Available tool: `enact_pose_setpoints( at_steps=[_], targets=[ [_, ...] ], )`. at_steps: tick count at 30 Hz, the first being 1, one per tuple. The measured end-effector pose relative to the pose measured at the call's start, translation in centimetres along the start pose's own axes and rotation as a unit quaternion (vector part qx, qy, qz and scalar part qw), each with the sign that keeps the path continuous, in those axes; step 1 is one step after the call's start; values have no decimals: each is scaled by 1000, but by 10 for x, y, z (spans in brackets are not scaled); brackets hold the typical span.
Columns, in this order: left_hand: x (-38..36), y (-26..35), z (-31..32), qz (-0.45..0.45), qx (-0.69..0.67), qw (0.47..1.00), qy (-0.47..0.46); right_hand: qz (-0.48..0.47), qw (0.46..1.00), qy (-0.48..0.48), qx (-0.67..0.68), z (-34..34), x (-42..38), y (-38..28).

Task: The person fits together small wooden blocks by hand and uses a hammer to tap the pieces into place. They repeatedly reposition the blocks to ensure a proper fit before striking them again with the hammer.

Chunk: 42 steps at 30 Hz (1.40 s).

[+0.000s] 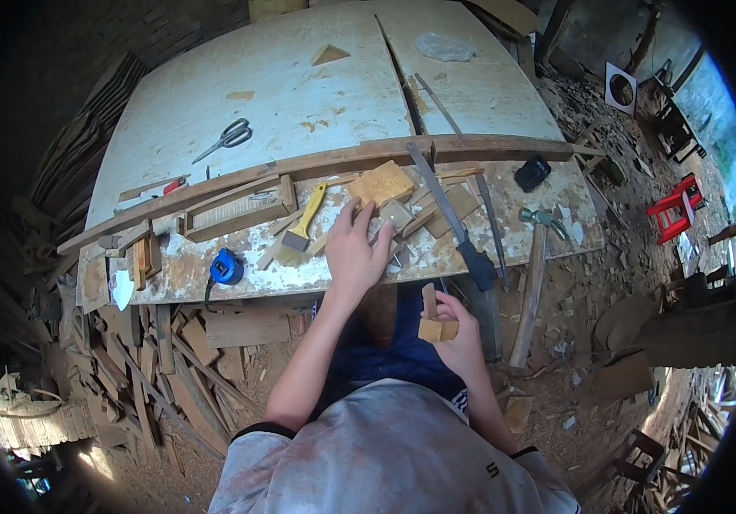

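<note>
My left hand (358, 250) rests over the front part of the workbench (282, 278), fingers apart, among small wood offcuts. Its fingertips lie close to a rough wooden block (382, 183) and a smaller wood piece (398, 214); whether they touch these is hard to tell. Beyond the bench's front edge, above my lap, my right hand (460, 338) is closed on a small wooden piece (438, 329) with an upright part. Left of my left hand lies a yellow-handled scraper (307, 216). A saw (441, 193) with a dark handle lies to the right.
A blue tape measure (227, 266), scissors (227, 140), a wooden frame (239, 208) and a long wooden beam (299, 167) lie on the bench. At the right are a hammer (537, 257) and a black object (532, 174). A red stool (675, 210) stands farther right; scrap wood (171, 377) covers the floor.
</note>
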<state>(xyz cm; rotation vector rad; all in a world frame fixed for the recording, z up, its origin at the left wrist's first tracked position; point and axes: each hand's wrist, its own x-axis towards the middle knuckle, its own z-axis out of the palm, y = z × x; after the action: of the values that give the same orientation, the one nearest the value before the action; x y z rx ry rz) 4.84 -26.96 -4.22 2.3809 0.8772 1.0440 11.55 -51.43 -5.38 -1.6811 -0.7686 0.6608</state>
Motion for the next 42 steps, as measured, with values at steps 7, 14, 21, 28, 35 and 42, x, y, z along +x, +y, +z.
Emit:
enact_pose_setpoints(
  at_steps=[7,14,21,28,35,42],
  targets=[
    [-34,31,-48,5,-193,980,-40,-119,986,10,-116,2,28,-50],
    [-68,33,-49,-148,-326,921,-154,-171,977,-80,-105,9,33,-51],
    [-54,44,-70,14,-193,980,42,-12,939,-185,290,2,27,-20],
    [-52,45,-64,11,-200,977,67,18,921,-205,331,32,26,-8],
    [-55,26,-92,-282,-368,862,-204,18,954,-151,258,50,30,-15],
    [-64,9,-99,-324,-407,773,-364,-98,990,-102,14,59,25,-47]
  ],
)
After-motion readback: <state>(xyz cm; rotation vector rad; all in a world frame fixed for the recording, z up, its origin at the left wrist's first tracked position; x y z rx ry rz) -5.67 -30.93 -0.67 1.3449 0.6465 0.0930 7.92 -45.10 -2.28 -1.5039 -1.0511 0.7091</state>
